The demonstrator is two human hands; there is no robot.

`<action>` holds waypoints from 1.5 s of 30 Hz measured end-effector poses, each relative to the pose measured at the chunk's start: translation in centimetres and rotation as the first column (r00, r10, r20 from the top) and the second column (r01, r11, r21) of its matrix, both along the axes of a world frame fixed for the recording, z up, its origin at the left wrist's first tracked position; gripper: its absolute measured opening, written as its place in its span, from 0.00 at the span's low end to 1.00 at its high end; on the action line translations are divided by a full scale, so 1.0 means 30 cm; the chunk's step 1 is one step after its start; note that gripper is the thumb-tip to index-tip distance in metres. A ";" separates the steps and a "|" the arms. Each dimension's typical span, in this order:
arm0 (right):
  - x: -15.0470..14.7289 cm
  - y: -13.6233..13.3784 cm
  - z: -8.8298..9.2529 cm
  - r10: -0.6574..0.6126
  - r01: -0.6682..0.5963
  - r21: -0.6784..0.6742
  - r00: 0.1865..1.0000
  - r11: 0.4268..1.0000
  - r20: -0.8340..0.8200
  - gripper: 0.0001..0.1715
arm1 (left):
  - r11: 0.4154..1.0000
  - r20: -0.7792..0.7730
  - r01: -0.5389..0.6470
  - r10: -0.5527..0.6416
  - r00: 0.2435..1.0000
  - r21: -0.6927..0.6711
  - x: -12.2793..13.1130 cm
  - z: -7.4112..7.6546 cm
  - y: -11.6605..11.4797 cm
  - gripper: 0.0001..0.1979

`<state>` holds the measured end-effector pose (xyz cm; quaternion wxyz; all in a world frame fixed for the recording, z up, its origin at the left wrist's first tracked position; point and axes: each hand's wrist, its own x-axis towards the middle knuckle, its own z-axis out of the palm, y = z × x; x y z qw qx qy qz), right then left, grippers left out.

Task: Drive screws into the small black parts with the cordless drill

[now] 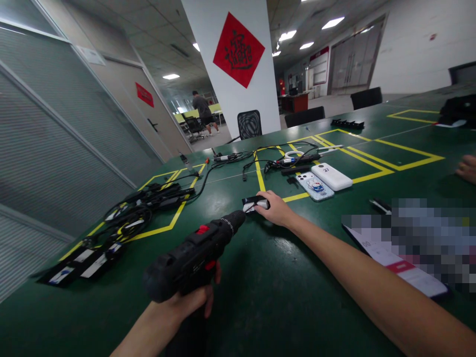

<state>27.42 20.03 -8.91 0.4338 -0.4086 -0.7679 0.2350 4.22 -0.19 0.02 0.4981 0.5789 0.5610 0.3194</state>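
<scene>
The left hand is wrapped around the grip of a black power drill with red switches, its fingers curled near the red trigger. The drill sits directly above and in front of this hand, its body tilted so that the chuck points forward and to the right. The right hand, with its forearm reaching in from the lower right, grasps the right end of a small black-and-white block at the table's surface. The block lies just left of these fingers and right at the tip of the chuck; whether the two touch cannot be told.

Beyond the right hand, to its right, a patterned phone lies beside a white power bank, with a dark bar behind them. Farther back are a cluster of cables and tools and lines of yellow tape on the green table. On the left lies a tangle of black cables, with flat black pieces bearing white labels nearer. At the right a printed sheet lies partly under a blurred patch, and another person's hand shows at the edge. A mesh chair stands past the table's far side.
</scene>
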 end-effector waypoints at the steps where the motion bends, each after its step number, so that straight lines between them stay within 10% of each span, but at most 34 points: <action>1: 0.000 0.001 -0.001 0.001 -0.001 0.005 1.000 1.000 0.002 0.20 | 1.000 0.004 -0.009 0.009 1.000 0.000 0.002 0.002 -0.001 0.17; 45: -0.001 0.000 0.002 -0.030 0.030 -0.003 0.999 1.000 -0.018 0.20 | 0.996 -0.028 -0.086 0.085 0.996 -0.012 0.032 0.021 -0.003 0.14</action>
